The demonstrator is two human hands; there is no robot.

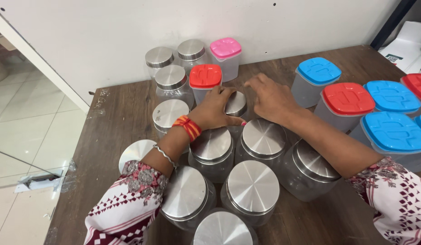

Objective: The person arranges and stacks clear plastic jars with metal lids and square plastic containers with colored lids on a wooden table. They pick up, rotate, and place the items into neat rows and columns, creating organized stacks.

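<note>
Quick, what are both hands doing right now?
Left hand: closed around a steel-lidded jar.
Right hand: open, fingers curled, holding nothing.

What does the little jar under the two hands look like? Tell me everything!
The small jar has a round, shiny silver lid that looks like brushed metal. Its body is mostly hidden, so I cannot tell much about it. It stands upright on the brown wooden table, among bigger silver-lidded jars, just in front of the red-lidded container. The left hand rests on its lid; the right hand is beside it.
</note>
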